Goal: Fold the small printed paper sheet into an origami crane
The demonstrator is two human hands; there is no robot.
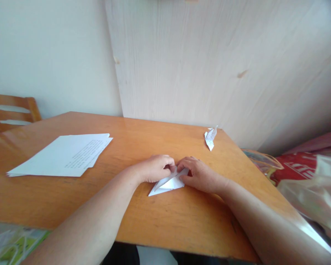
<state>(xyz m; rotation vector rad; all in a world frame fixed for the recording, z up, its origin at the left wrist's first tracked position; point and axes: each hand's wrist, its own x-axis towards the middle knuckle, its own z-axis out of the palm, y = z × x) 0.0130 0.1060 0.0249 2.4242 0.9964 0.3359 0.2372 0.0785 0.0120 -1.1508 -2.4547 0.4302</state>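
Observation:
A folded piece of white paper (pixel 168 184) lies on the wooden table in front of me, with a raised flap and a pointed corner toward the lower left. My left hand (pixel 158 167) is closed at its upper left edge, fingers curled and pressed on the paper. From the other side, my right hand (pixel 197 173) grips the right part, its thumb on the near face and its fingers bent over the far edge. The fingertips of both hands almost meet at the top of the paper, and they partly hide the folds there.
A stack of white sheets (pixel 57 156), the top one with printed text, lies at the left of the table (pixel 143 136). Near the far right corner stands a small folded paper figure (pixel 210 138). Bags (pixel 306 173) crowd the table's right side; a wooden chair (pixel 13 110) is at the far left.

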